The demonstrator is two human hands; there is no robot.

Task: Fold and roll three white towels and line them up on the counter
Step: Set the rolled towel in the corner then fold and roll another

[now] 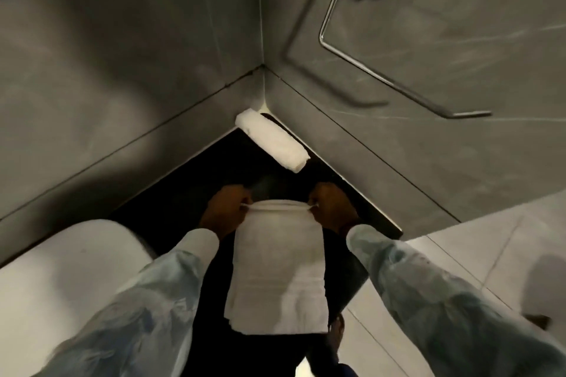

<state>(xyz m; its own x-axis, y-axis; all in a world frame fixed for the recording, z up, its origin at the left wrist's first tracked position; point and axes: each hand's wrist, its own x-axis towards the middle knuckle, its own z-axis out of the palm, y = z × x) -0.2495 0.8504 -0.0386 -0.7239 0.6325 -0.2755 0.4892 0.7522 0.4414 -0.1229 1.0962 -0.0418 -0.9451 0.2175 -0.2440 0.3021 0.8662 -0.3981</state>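
Note:
A folded white towel [277, 266] lies lengthwise on the black counter [190, 193], its near end hanging over the front edge. My left hand [228, 208] pinches the towel's far left corner and my right hand [329, 206] pinches the far right corner, where a small fold or roll has formed. One rolled white towel [272, 144] lies against the right wall in the counter's far corner. No third towel is in view.
Grey tiled walls meet at the corner behind the counter. A chrome towel ring [367, 49] hangs on the right wall. A white basin [61, 285] sits at the left. Pale floor tiles [490, 254] lie to the right, below the counter edge.

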